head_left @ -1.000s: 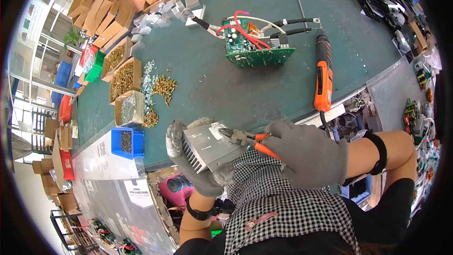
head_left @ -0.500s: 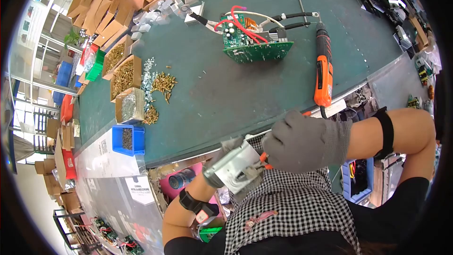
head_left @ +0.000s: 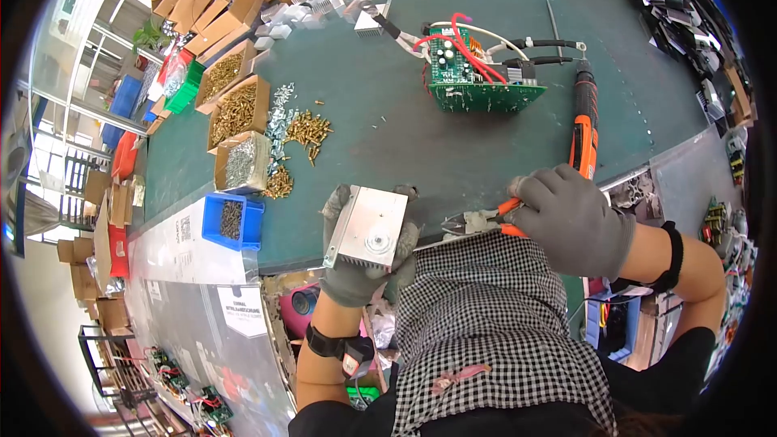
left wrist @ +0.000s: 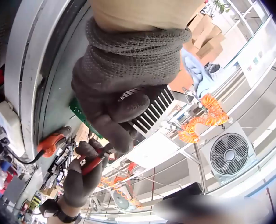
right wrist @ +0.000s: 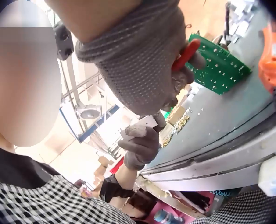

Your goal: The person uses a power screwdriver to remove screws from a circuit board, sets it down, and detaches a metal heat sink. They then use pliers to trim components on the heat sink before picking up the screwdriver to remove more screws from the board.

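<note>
A finned metal heatsink (head_left: 368, 226) lies flat face up in my gloved left hand (head_left: 356, 282), at the table's front edge; a round washer-like mark or part shows near its lower right. The left wrist view shows its fins (left wrist: 153, 109) beside the curled fingers of the left hand (left wrist: 114, 93). My gloved right hand (head_left: 573, 220) grips orange-handled pliers (head_left: 477, 221), whose jaws point left toward the heatsink, apart from it. In the right wrist view a red handle (right wrist: 186, 55) sticks out of the right hand (right wrist: 142, 65).
A green circuit board (head_left: 486, 98) with red and white wires stands at the back middle. An orange electric screwdriver (head_left: 584, 125) lies right of it. Brass screws (head_left: 309, 129), cardboard boxes of fasteners (head_left: 240, 113) and a blue bin (head_left: 231, 221) are at the left.
My left hand has turned the heatsink so its flat face is up. The pliers, at the heatsink before, have moved right, away from it, in my right hand. The head view has shifted.
</note>
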`<action>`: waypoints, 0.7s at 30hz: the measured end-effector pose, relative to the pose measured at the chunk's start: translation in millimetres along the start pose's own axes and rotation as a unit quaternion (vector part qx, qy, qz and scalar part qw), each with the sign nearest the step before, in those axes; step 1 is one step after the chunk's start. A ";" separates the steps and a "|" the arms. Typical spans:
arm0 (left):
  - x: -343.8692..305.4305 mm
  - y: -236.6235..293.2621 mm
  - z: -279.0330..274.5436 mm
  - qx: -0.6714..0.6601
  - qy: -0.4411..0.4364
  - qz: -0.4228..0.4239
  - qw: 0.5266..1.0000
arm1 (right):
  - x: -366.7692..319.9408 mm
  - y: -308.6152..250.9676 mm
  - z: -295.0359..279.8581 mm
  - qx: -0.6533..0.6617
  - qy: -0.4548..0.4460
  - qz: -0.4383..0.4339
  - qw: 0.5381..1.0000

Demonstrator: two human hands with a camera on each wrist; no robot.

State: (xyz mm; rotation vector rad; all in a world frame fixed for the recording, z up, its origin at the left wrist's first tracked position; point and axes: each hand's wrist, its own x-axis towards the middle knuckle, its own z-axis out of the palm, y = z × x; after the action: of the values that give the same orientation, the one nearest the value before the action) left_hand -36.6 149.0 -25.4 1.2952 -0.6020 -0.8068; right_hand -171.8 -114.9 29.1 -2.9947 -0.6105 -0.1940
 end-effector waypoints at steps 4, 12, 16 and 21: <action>13.2 -2.9 -18.0 -0.380 -0.190 -0.105 0.899 | 0.7 -6.1 2.7 0.007 -0.035 -0.010 0.999; -7.4 -2.4 -29.3 -0.086 0.127 -0.072 0.986 | -1.1 -14.2 12.2 0.033 -0.035 -0.004 0.999; -14.0 57.2 -77.5 -0.507 0.181 0.217 0.814 | -1.2 -13.3 10.8 0.060 -0.042 -0.028 0.997; -19.3 36.9 -50.5 -0.423 0.150 0.050 0.892 | -1.0 -17.1 30.8 0.091 0.000 -0.048 0.995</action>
State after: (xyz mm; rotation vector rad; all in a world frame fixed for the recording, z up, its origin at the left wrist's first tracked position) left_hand -2.0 197.2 2.2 0.5500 -0.0276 -0.6463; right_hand -176.1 -96.5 -0.6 -2.7941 -0.7298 -0.1356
